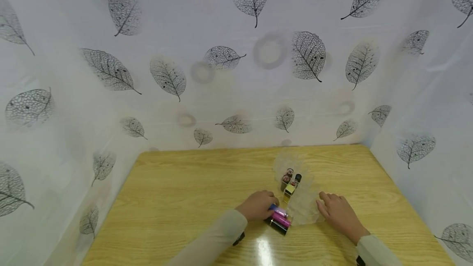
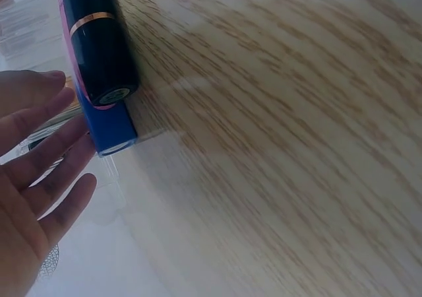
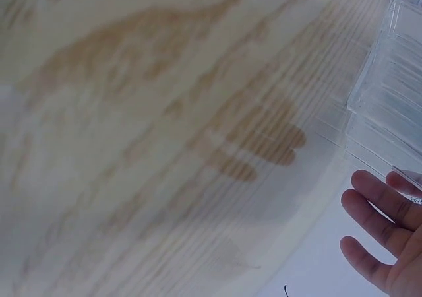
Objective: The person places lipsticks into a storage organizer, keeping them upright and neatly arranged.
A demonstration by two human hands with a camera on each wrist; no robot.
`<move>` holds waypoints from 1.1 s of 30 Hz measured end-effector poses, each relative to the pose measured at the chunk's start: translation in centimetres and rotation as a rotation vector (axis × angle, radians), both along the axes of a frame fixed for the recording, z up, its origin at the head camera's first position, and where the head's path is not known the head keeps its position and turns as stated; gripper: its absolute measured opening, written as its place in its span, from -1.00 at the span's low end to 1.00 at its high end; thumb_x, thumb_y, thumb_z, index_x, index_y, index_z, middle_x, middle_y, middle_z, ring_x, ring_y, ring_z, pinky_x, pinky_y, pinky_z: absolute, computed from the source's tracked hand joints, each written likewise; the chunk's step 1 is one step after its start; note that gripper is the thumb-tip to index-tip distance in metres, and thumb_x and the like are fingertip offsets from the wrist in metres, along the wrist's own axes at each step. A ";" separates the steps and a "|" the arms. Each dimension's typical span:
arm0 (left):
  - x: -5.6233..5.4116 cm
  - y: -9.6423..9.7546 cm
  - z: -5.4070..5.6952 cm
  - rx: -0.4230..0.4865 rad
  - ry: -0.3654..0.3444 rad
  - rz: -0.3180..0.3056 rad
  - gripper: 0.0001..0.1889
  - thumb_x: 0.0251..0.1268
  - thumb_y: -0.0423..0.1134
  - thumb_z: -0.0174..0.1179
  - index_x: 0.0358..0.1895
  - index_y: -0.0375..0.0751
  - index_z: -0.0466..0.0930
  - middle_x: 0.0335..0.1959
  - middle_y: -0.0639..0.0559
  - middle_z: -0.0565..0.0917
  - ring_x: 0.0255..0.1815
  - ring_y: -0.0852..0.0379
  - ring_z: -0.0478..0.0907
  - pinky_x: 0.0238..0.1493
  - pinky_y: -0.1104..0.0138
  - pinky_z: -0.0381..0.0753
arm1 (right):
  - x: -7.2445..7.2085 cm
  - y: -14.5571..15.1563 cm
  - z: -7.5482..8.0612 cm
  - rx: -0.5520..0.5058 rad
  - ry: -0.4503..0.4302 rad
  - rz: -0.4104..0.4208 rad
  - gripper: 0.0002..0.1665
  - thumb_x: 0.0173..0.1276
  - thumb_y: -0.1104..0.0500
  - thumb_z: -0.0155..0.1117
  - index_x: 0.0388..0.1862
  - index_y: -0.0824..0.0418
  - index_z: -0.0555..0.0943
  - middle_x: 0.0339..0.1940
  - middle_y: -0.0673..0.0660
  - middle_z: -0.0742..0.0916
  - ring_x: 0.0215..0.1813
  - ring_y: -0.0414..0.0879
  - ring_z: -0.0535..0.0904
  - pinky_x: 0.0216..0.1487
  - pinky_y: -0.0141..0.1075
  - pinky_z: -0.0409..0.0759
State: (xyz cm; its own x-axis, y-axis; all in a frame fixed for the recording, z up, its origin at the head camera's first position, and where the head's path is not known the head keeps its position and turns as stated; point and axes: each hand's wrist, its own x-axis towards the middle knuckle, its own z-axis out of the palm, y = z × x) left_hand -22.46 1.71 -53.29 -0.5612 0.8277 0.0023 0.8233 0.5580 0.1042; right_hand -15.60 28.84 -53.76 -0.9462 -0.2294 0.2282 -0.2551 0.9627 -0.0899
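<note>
A clear, ridged plastic organizer (image 1: 304, 206) lies on the table between the two hands. Against its left side is a small row of cosmetic tubes: one blue and lavender (image 2: 112, 127), a bright pink tube (image 1: 281, 219), and a dark lipstick tube (image 2: 102, 53) with a gold band. My left hand (image 1: 258, 205) is at the row's left end, its spread fingers touching or nearly touching the blue end. On the organizer's other side rests my right hand (image 1: 340, 212), fingers loosely bent, fingertips beside the clear edge (image 3: 353, 105). Nothing is gripped in either hand.
Farther back in the organizer stand two dark round-topped bottles (image 1: 286, 179), a black-capped item (image 1: 297, 177) and a yellow-topped box (image 1: 290, 190). The wooden table (image 1: 177, 200) is bordered by white leaf-print sheeting (image 1: 236, 93) at the back and sides.
</note>
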 end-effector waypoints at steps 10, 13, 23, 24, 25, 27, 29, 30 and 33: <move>-0.2 0.5 -0.3 -0.002 0.011 -0.018 -0.80 0.20 -0.09 0.24 -0.11 0.06 0.65 -0.23 0.19 0.66 -0.29 0.32 0.54 -0.21 0.53 0.53 | 0.0 -0.2 0.2 -0.008 0.002 -0.004 -0.84 0.34 0.11 0.14 -0.24 0.20 0.47 -0.48 0.09 0.62 -0.40 -0.06 0.54 -0.28 -0.02 0.52; -0.3 0.7 -0.5 -0.006 0.006 -0.022 -0.80 0.21 -0.08 0.23 -0.11 0.06 0.65 -0.23 0.18 0.66 -0.30 0.32 0.54 -0.22 0.53 0.52 | 0.0 -0.2 0.3 -0.003 -0.002 -0.003 -0.84 0.35 0.11 0.14 -0.25 0.20 0.46 -0.49 0.07 0.61 -0.42 -0.07 0.53 -0.29 -0.03 0.52; -0.4 1.3 -0.8 -0.023 -0.016 -0.022 -0.81 0.19 -0.09 0.24 -0.13 0.08 0.65 -0.25 0.19 0.65 -0.35 0.34 0.52 -0.30 0.54 0.50 | 0.0 -0.1 0.0 -0.005 -0.025 -0.012 -0.83 0.36 0.10 0.13 -0.24 0.20 0.47 -0.48 0.06 0.61 -0.42 -0.09 0.51 -0.29 -0.04 0.51; -0.4 1.4 -0.8 -0.028 -0.021 -0.023 -0.81 0.17 -0.09 0.24 -0.14 0.09 0.65 -0.26 0.19 0.65 -0.35 0.33 0.51 -0.30 0.54 0.49 | 0.0 -0.1 0.0 -0.005 -0.026 -0.012 -0.83 0.36 0.10 0.13 -0.24 0.20 0.47 -0.49 0.05 0.60 -0.42 -0.09 0.51 -0.29 -0.05 0.51; -0.4 1.4 -0.8 -0.036 -0.024 -0.023 -0.80 0.15 -0.08 0.26 -0.14 0.10 0.64 -0.26 0.19 0.64 -0.35 0.33 0.51 -0.30 0.54 0.49 | 0.0 -0.1 0.0 -0.007 -0.027 -0.012 -0.83 0.37 0.10 0.12 -0.25 0.19 0.46 -0.50 0.04 0.59 -0.43 -0.11 0.49 -0.30 -0.05 0.51; -0.4 1.5 -0.8 -0.052 -0.028 -0.026 -0.78 0.11 -0.08 0.28 -0.14 0.11 0.64 -0.27 0.20 0.63 -0.35 0.34 0.50 -0.30 0.54 0.48 | 0.0 -0.1 0.0 -0.010 -0.025 -0.010 -0.84 0.38 0.10 0.11 -0.26 0.18 0.46 -0.52 0.02 0.57 -0.44 -0.13 0.48 -0.31 -0.06 0.50; -0.5 1.6 -1.0 -0.062 -0.028 -0.027 -0.76 0.07 -0.07 0.31 -0.15 0.12 0.63 -0.28 0.22 0.61 -0.36 0.35 0.48 -0.30 0.54 0.46 | 0.0 -0.1 0.0 -0.011 -0.025 -0.006 -0.84 0.38 0.09 0.10 -0.27 0.17 0.45 -0.53 0.01 0.55 -0.45 -0.14 0.46 -0.31 -0.07 0.50; -0.5 1.6 -1.1 -0.064 -0.030 -0.025 -0.75 0.04 -0.06 0.32 -0.15 0.13 0.63 -0.29 0.23 0.60 -0.36 0.35 0.47 -0.30 0.54 0.46 | 0.0 -0.1 0.1 -0.012 -0.024 -0.005 -0.84 0.38 0.09 0.10 -0.27 0.17 0.45 -0.53 0.01 0.55 -0.45 -0.14 0.46 -0.30 -0.06 0.50; -0.5 1.8 -1.4 -0.065 -0.038 -0.019 -0.74 0.02 -0.07 0.34 -0.16 0.14 0.62 -0.29 0.24 0.59 -0.36 0.37 0.45 -0.28 0.53 0.45 | 0.0 -0.2 0.2 -0.016 -0.023 -0.002 -0.85 0.39 0.10 0.10 -0.27 0.17 0.45 -0.54 0.00 0.54 -0.45 -0.15 0.47 -0.30 -0.06 0.51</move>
State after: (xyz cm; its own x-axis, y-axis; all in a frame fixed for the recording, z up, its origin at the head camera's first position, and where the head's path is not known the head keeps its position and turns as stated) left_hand -22.96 3.47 -54.71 -0.5442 0.8358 -0.0729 0.8298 0.5491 0.0995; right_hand -15.55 28.67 -53.60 -0.9517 -0.2239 0.2103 -0.2507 0.9617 -0.1107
